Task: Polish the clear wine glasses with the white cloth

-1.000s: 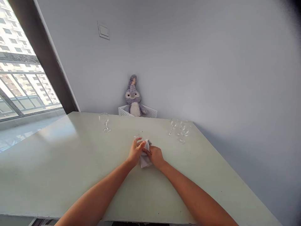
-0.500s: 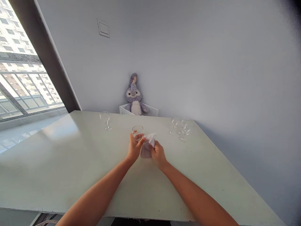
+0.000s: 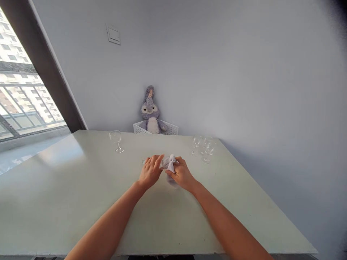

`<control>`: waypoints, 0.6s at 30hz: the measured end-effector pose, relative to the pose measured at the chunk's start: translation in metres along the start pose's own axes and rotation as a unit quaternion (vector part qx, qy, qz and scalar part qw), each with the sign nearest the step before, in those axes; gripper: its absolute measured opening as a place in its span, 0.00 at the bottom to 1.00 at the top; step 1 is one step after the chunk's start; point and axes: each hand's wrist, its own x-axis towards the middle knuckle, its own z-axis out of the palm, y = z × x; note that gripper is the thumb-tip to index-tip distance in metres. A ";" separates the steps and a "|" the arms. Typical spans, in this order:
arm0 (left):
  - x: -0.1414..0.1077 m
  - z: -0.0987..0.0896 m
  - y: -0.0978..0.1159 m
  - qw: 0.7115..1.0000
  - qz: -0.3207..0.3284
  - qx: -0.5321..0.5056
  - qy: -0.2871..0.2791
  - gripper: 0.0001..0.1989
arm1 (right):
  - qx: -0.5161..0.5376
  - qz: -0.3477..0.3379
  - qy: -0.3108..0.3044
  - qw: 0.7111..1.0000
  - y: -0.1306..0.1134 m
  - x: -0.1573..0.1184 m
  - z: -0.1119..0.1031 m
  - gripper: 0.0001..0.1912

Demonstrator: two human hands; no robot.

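My left hand (image 3: pixel 150 171) is wrapped round a clear stemmed glass held on its side above the middle of the table. The foot of the glass (image 3: pixel 143 161) peeks out left of my fingers, while the rest is mostly hidden by my hand and a cloth. My right hand (image 3: pixel 184 176) grips that pale grey-white cloth (image 3: pixel 171 164), bunched against the right end of the glass. A loose part of the cloth hangs below my right fingers.
On the pale table (image 3: pixel 151 224), one stemmed glass (image 3: pixel 115 137) stands upright at the back left. Several more stemmed glasses (image 3: pixel 208 148) cluster at the back right. Behind the far edge, a plush toy (image 3: pixel 152 124) sits in a white basket (image 3: pixel 171 129) by the wall.
The glass has tipped from roughly upright onto its side, its foot now leftward. My right hand has brought the cloth against its bowl end. The view has shifted slightly right.
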 end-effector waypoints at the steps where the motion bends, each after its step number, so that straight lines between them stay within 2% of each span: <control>1: 0.002 -0.002 -0.001 1.000 0.001 0.001 0.007 0.20 | -0.003 -0.010 0.012 1.000 0.002 0.001 -0.001 0.10; 4: 0.006 -0.003 -0.004 0.997 -0.058 -0.020 0.043 0.20 | 0.000 -0.002 0.085 0.996 0.004 0.002 0.001 0.10; 6: 0.009 -0.003 -0.007 0.986 -0.135 -0.060 0.076 0.22 | 0.024 0.048 0.120 0.991 0.002 0.001 0.004 0.13; 7: 0.010 -0.004 -0.010 0.974 -0.182 -0.090 0.098 0.24 | 0.043 0.073 0.111 0.990 0.001 0.000 0.006 0.15; 8: 0.011 -0.005 -0.013 0.957 -0.230 -0.125 0.125 0.27 | 0.068 0.086 0.072 0.991 0.000 -0.001 0.006 0.16; 10: 0.014 -0.011 -0.019 0.913 -0.309 -0.189 0.187 0.30 | 0.127 0.070 -0.063 0.987 -0.001 -0.003 0.004 0.16; 11: 0.015 -0.015 -0.021 0.897 -0.327 -0.209 0.212 0.31 | 0.152 0.054 -0.128 0.979 -0.001 -0.003 0.003 0.16; 12: 0.016 -0.019 -0.022 0.889 -0.327 -0.223 0.230 0.32 | 0.164 0.046 -0.166 0.971 -0.001 -0.004 0.001 0.17; 13: 0.017 -0.022 -0.020 0.891 -0.312 -0.233 0.235 0.32 | 0.163 0.053 -0.166 0.971 -0.002 -0.004 -0.001 0.17; 15: 0.016 -0.025 -0.010 0.904 -0.265 -0.260 0.211 0.32 | 0.132 0.097 -0.087 0.983 -0.003 -0.003 0.000 0.17; 17: 0.014 -0.024 0.007 0.912 -0.229 -0.306 0.150 0.31 | 0.107 0.124 -0.016 0.986 -0.007 -0.002 0.005 0.15; 18: 0.012 -0.023 0.016 0.913 -0.216 -0.328 0.110 0.30 | 0.106 0.124 -0.002 0.987 -0.008 -0.001 0.010 0.14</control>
